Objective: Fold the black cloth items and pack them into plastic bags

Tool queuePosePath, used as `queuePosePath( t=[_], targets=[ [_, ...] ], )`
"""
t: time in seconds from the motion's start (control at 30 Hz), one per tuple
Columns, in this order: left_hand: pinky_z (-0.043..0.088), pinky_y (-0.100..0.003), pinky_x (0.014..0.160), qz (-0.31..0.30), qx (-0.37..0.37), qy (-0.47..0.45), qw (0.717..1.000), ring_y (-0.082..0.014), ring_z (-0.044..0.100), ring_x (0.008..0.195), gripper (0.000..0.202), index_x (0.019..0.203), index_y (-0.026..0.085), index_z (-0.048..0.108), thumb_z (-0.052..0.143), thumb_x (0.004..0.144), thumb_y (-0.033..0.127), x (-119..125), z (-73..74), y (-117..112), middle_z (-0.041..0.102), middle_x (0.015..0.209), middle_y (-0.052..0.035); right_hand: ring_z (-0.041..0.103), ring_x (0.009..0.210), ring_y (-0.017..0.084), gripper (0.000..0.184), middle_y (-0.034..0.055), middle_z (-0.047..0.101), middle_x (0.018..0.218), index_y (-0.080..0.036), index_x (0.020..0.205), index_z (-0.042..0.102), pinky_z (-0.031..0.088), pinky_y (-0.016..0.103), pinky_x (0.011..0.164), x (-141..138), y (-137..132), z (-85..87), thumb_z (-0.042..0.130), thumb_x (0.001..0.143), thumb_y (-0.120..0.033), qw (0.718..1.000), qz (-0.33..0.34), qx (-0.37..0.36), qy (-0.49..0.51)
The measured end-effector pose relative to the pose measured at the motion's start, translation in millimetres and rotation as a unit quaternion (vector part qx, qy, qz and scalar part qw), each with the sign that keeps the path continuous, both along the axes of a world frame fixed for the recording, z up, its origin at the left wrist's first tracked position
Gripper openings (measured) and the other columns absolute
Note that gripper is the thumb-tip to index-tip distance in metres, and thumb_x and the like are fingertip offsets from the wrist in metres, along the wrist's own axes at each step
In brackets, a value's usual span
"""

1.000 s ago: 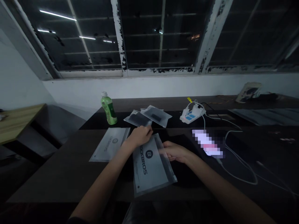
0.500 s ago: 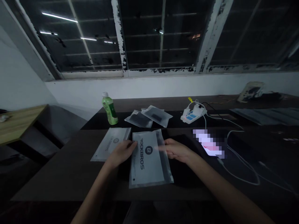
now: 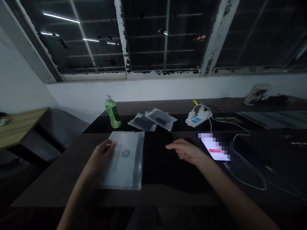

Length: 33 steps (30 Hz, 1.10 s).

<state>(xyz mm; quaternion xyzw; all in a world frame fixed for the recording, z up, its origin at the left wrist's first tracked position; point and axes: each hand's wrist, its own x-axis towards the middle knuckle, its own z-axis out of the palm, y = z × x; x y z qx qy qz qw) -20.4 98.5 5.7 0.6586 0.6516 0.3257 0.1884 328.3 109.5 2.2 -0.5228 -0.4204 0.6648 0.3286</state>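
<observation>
A frosted zip bag with a printed logo lies on the dark table, on top of a second, similar bag. My left hand rests on the bag's left edge, fingers curled over it. My right hand hovers open and flat above a black mat, holding nothing. Two more frosted bags with dark contents lie farther back.
A green bottle stands at the back left. A white power strip with cables sits at the back right, a lit phone beside my right hand. A wooden side table is at the left.
My left hand slid the logo bag leftward off the black mat onto the other bag. My right hand let go of it and stays over the mat.
</observation>
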Motion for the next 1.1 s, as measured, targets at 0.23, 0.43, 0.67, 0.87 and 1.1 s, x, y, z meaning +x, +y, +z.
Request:
queuePosePath(
  t=[0.23,0.43,0.67,0.87,1.1],
  targets=[
    [0.047,-0.029,0.067,0.042,-0.026,0.110,0.993,-0.0234,0.065,0.073,0.035,0.080,0.021,0.059,0.043,0.083,0.052,-54,-32.7,2,0.070,0.078,-0.0064,0.026,0.033,0.003,0.037,-0.0145,0.036,0.040,-0.022,0.076,0.049,0.014,0.017,0.034,20,-8,-4.2,0.081,0.066,-0.035,0.997,0.030,0.017,-0.073],
    [0.046,-0.031,0.071,0.064,-0.040,0.207,0.975,-0.0281,0.069,0.088,0.033,0.097,0.020,0.061,0.038,0.089,0.043,-63,-40.1,0,0.073,0.094,-0.0113,0.042,0.041,0.007,0.028,-0.0092,0.048,0.049,-0.020,0.086,0.056,0.029,0.018,0.038,19,-11,-23.6,0.073,0.076,-0.040,0.977,0.066,0.032,-0.198],
    [0.048,-0.037,0.078,0.090,-0.032,0.269,0.958,-0.0324,0.066,0.098,0.040,0.113,0.016,0.059,0.031,0.094,0.037,-75,-36.0,-7,0.070,0.107,-0.0155,0.045,0.044,0.007,0.024,-0.0066,0.047,0.055,-0.020,0.074,0.055,0.034,0.019,0.038,17,-12,-20.5,0.068,0.081,-0.040,0.969,0.079,0.100,-0.211],
    [0.038,-0.053,0.103,0.095,0.122,0.314,0.937,-0.0390,0.049,0.126,0.047,0.130,0.010,0.051,0.033,0.094,0.034,-27,-22.7,-24,0.054,0.134,-0.0227,0.042,0.040,0.007,0.028,-0.0095,0.047,0.059,-0.022,0.095,0.051,0.034,0.019,0.035,15,-12,-20.9,0.068,0.081,-0.041,0.972,0.090,0.119,-0.181],
    [0.046,-0.049,0.104,-0.147,0.082,0.116,0.979,-0.0335,0.045,0.136,0.073,0.149,0.022,0.032,0.049,0.089,0.060,132,-32.8,-81,0.037,0.154,-0.0170,0.042,0.041,0.005,0.027,-0.0078,0.048,0.065,-0.022,0.080,0.047,0.033,0.017,0.032,5,-17,-16.8,0.066,0.081,-0.042,0.976,0.081,0.145,-0.140]
  ],
)
